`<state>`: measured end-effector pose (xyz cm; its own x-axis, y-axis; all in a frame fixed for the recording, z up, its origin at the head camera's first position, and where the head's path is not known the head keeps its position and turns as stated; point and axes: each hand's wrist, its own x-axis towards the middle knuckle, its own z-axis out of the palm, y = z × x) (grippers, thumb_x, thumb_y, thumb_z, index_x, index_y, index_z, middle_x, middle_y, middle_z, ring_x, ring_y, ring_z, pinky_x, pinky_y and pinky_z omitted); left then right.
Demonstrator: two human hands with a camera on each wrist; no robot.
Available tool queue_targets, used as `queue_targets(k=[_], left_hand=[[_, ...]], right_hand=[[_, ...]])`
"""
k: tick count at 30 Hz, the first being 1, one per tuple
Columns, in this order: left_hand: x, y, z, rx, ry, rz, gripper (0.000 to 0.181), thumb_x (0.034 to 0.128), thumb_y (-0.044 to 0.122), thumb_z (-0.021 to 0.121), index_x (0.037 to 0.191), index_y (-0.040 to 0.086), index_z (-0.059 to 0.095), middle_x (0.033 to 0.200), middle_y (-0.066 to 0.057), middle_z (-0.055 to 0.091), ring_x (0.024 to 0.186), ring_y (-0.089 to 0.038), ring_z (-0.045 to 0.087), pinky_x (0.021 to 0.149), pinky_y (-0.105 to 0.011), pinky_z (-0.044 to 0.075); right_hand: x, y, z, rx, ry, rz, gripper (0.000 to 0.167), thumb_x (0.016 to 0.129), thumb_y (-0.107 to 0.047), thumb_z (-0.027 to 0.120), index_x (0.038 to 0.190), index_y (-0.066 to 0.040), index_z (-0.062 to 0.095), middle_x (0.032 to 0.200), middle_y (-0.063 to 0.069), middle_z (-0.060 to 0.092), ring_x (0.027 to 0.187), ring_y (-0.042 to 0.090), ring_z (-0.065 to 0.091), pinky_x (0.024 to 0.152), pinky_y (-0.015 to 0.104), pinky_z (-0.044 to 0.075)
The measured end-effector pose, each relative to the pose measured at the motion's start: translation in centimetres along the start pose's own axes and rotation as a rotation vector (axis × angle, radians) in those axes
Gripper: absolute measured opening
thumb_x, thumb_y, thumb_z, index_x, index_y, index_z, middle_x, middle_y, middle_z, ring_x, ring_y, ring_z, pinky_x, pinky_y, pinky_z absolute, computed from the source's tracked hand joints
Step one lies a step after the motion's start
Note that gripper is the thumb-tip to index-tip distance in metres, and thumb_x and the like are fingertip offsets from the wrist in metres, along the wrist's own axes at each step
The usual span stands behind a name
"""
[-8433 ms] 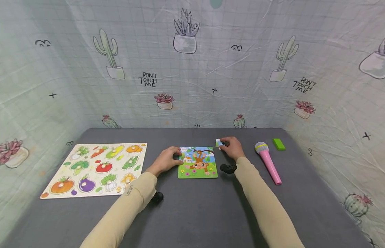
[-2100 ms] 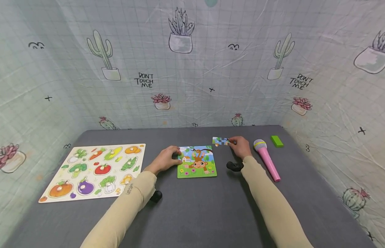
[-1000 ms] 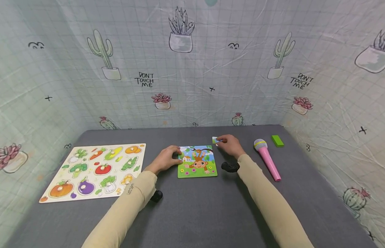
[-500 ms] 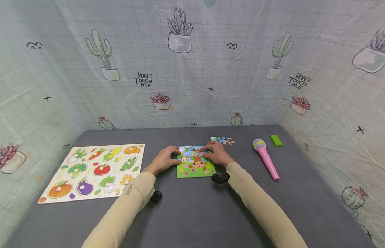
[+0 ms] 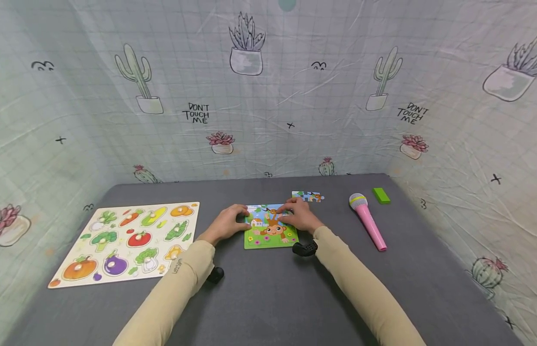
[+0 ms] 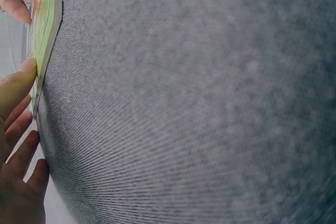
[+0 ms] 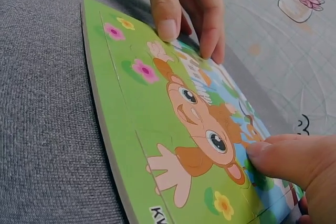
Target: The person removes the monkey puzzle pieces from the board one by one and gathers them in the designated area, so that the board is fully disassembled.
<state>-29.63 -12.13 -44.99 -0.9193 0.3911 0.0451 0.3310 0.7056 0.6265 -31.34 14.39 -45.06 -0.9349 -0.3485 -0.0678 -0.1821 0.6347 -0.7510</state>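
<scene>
A square jigsaw puzzle (image 5: pixel 272 238) with a hanging monkey lies flat on the dark table. My left hand (image 5: pixel 227 222) holds its left edge, with the thumb (image 7: pixel 167 24) on the rim. On the puzzle's upper right part rests my right hand (image 5: pixel 300 215). Its thumb (image 7: pixel 278 153) touches the picture beside the monkey's body; the other right fingertips are mostly hidden in the right wrist view, so a pinch on a piece cannot be told. Just behind the right hand lies a short row of loose puzzle pieces (image 5: pixel 311 196).
On the left lies a vegetable peg puzzle board (image 5: pixel 125 242), partly behind the left sleeve. To the right are a pink toy microphone (image 5: pixel 368 223) and a green block (image 5: pixel 381 195). Printed cloth (image 5: pixel 268 101) surrounds the table (image 5: pixel 268 298) at the back and sides.
Earlier, my right hand was at the loose pieces, whose row has grown since the oldest frame. It then moved left and nearer onto the puzzle. My left hand stays at the puzzle's edge.
</scene>
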Motion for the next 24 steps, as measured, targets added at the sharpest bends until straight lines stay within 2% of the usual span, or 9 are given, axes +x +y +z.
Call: queue_targets(k=[11,24], left_hand=[[0.07,-0.07,0.03,-0.004,-0.005,0.008,0.035,0.0870,0.019,0.076,0.116,0.001,0.066,0.140,-0.016,0.051,0.133,-0.035,0.044,0.110,-0.050,0.036],[0.11,-0.22,-0.02,-0.001,-0.009,0.006,0.035,0.0874,0.018,0.076,0.116,0.001,0.066,0.139,-0.016,0.051,0.132,-0.035,0.044,0.110,-0.050,0.036]], right_hand=[[-0.03,0.02,-0.24,-0.015,-0.033,0.013,0.019,0.094,-0.018,0.067,0.112,-0.012,0.073,0.149,0.019,0.029,0.143,0.045,0.005,0.112,0.063,0.020],[0.07,0.15,0.13,-0.014,-0.010,0.010,0.016,0.094,-0.018,0.067,0.109,-0.013,0.073,0.148,0.015,0.033,0.143,0.041,0.008,0.112,0.061,0.023]])
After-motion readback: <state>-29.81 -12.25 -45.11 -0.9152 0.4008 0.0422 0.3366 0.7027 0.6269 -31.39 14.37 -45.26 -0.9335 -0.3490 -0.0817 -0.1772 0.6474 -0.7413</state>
